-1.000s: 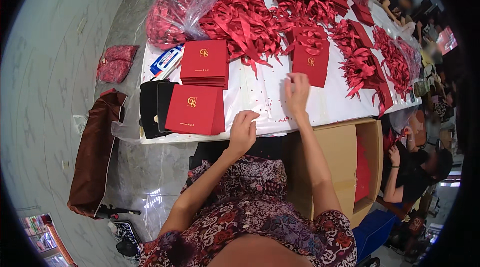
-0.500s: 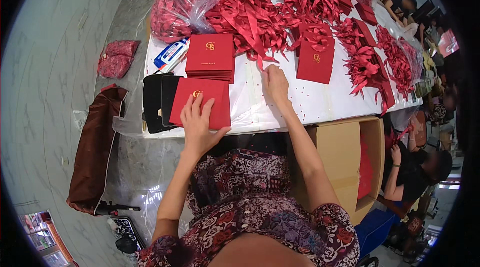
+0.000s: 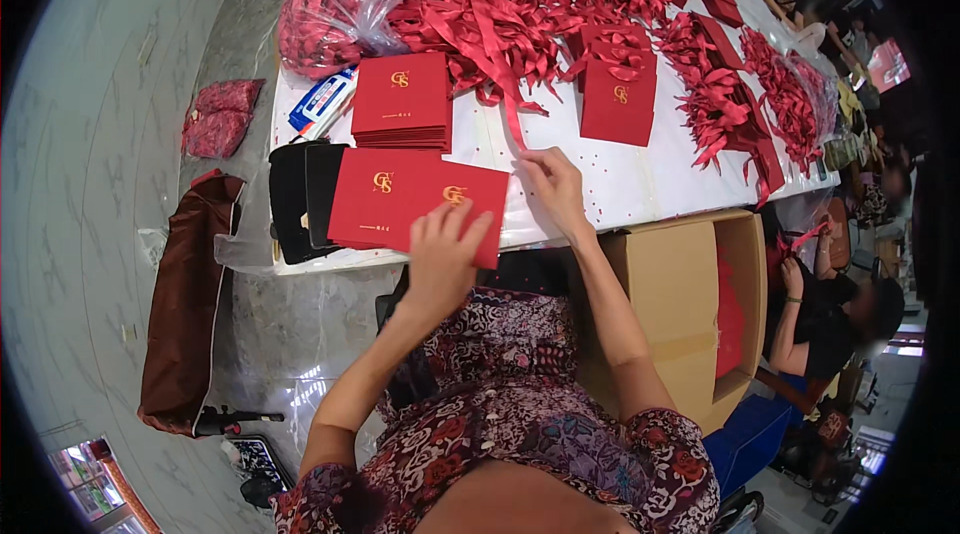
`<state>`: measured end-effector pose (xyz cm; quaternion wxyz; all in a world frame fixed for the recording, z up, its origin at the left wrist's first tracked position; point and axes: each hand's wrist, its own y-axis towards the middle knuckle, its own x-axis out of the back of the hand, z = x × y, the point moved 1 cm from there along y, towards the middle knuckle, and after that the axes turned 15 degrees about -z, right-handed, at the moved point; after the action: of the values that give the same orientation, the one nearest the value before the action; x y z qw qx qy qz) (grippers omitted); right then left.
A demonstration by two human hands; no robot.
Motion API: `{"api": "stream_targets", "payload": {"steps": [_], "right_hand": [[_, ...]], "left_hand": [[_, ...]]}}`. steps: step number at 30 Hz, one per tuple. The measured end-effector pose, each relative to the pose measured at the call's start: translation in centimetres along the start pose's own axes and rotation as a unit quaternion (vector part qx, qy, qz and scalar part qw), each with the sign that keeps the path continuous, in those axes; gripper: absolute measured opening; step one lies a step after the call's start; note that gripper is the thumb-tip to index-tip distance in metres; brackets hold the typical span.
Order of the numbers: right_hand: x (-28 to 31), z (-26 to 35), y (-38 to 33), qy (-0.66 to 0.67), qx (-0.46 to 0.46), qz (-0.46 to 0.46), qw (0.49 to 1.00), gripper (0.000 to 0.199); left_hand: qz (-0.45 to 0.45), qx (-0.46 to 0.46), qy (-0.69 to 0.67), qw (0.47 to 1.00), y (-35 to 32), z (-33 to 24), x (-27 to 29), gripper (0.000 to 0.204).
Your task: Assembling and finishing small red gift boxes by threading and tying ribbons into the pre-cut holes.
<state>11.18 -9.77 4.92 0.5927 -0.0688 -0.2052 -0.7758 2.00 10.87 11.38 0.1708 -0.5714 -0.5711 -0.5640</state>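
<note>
Red card (image 3: 485, 190) is lying, best kept flat, under the spread left hand (image 3: 440, 262), grip unclear, right hand (image 3: 560, 192) pinching ribbon (image 3: 512, 119).

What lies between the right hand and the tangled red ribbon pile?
In the head view, a red ribbon strand spans the white tabletop from the ribbon pile to the right hand.

red card (image 3: 487, 190) part-hidden by left hand (image 3: 441, 262), tabletop (image 3: 640, 189) cut off above
</note>
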Motion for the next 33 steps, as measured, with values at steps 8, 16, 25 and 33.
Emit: {"api": "stream_targets", "payload": {"steps": [8, 16, 25, 33], "right_hand": [[4.7, 1.2, -1.1, 0.152, 0.010, -0.146, 0.978, 0.015], [10.5, 5.3, -2.9, 0.188, 0.026, -0.247, 0.950, 0.019], [5.9, 2.9, -3.3, 0.055, -0.089, -0.012, 0.994, 0.008], [2.0, -0.4, -3.8, -0.130, 0.068, -0.010, 0.989, 0.010]], "left_hand": [[-0.014, -0.026, -0.040, 0.999, -1.6, -5.0, -8.1, 0.050], [-0.046, 0.040, -0.102, 0.993, 1.2, -0.6, -9.3, 0.057], [0.007, 0.052, -0.049, 0.997, 3.6, 0.4, -9.7, 0.060], [-0.002, 0.076, -0.078, 0.994, 4.1, 0.3, -9.1, 0.052]]}}
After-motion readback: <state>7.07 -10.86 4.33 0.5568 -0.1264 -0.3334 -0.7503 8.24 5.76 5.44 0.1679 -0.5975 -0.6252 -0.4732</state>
